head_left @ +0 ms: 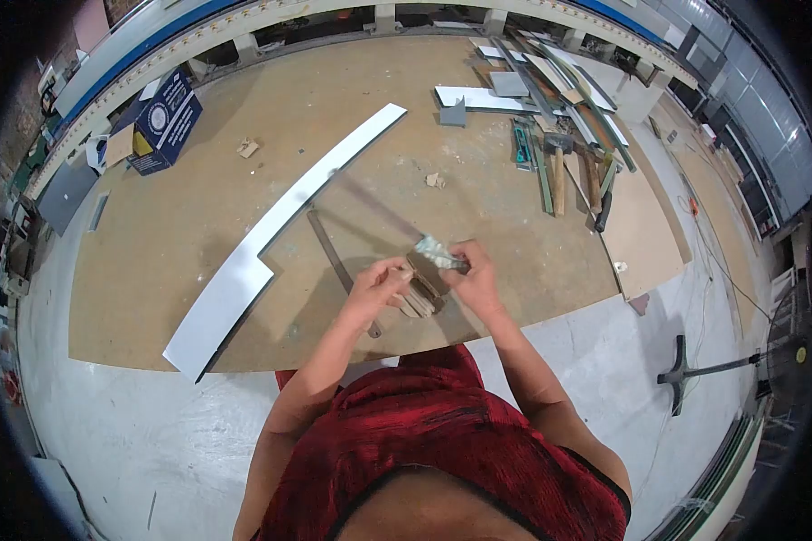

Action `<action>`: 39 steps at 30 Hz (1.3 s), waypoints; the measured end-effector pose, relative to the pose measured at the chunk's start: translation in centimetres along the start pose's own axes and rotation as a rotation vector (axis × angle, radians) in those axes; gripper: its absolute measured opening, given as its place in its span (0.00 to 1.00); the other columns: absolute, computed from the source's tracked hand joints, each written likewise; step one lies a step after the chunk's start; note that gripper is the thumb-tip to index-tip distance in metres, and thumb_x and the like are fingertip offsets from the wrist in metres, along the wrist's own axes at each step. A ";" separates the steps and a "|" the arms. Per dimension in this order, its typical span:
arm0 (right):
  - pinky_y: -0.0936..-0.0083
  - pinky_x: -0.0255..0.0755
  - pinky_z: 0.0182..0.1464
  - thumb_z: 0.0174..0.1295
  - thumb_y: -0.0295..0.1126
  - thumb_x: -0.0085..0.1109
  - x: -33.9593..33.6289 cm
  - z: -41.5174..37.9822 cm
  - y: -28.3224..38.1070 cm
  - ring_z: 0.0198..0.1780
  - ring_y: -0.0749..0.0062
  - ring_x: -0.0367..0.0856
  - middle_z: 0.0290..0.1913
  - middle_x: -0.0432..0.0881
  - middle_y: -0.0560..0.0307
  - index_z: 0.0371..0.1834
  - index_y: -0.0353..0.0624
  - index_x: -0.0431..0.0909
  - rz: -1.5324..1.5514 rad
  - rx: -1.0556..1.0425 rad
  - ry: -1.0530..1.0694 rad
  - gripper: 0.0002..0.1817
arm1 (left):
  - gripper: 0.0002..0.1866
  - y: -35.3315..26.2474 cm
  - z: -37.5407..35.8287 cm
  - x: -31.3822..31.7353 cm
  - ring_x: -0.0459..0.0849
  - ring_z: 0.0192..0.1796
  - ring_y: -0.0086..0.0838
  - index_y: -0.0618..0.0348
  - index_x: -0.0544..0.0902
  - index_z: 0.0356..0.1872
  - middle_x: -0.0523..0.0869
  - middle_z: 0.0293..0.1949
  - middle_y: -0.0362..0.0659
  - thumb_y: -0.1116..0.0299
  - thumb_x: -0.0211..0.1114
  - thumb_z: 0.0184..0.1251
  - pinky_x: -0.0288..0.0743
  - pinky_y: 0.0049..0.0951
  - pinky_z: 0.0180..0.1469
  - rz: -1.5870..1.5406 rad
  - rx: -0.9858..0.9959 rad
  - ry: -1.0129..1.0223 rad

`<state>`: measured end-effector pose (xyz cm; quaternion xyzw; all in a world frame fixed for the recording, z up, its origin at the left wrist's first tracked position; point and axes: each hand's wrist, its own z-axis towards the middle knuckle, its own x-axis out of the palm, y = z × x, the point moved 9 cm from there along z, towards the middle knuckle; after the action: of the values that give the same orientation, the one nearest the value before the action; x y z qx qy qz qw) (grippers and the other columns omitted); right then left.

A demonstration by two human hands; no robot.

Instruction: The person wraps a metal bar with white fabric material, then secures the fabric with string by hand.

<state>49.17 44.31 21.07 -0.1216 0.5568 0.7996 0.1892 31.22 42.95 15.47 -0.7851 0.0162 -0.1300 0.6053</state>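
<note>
Curled left hand (378, 290) pinches a brown layered block (419, 304), right hand (475, 283) clasps a pale-wrapped tool (436, 252); this handling step seemingly needs steadiness.

Shows a broad brown bench (361, 81) set above a pale, smudged floor (135, 433). Has a long pale beam (316, 16) with a blue stripe along the far side. Takes in a brownish wall (11, 135) at upper left, blue-grey panelling (758, 108) at upper right, a dark stand (679, 374) at right. Gets cool light with soft shadows.
</note>
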 end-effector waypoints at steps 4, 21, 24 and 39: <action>0.75 0.68 0.37 0.39 0.24 0.62 2.3 -0.2 4.2 0.34 0.64 0.74 0.32 0.73 0.53 0.35 0.39 0.73 0.115 -0.190 0.101 0.16 | 0.18 -3.4 -0.6 0.7 0.80 0.31 0.27 0.63 0.73 0.47 0.80 0.33 0.44 0.60 0.57 0.62 0.78 0.25 0.29 -0.379 0.080 0.019; 0.76 0.68 0.34 0.52 0.21 0.55 3.1 -0.2 13.6 0.33 0.64 0.73 0.35 0.75 0.50 0.33 0.36 0.73 0.186 -0.541 0.083 0.05 | 0.16 -10.5 -5.6 -3.5 0.82 0.31 0.26 0.65 0.75 0.42 0.80 0.32 0.45 0.61 0.54 0.65 0.80 0.25 0.31 -0.162 0.438 -0.113; 0.75 0.68 0.34 0.53 0.20 0.53 3.0 0.1 13.8 0.33 0.62 0.73 0.35 0.74 0.49 0.33 0.35 0.71 0.216 -0.500 0.090 0.05 | 0.15 -11.4 -6.5 -3.8 0.82 0.32 0.27 0.65 0.75 0.42 0.80 0.32 0.45 0.61 0.54 0.65 0.80 0.26 0.31 -0.152 0.480 -0.151; 0.76 0.67 0.40 0.56 0.21 0.51 -0.1 2.5 14.3 0.37 0.64 0.73 0.35 0.73 0.50 0.33 0.36 0.71 0.176 -0.526 -0.037 0.03 | 0.14 -12.8 -7.8 -4.4 0.82 0.33 0.32 0.67 0.75 0.41 0.81 0.32 0.48 0.64 0.54 0.65 0.80 0.33 0.32 -0.264 0.554 -0.022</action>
<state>43.02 42.22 34.10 -0.1029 0.3350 0.9321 0.0912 23.49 39.75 28.69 -0.5871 -0.1287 -0.1986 0.7742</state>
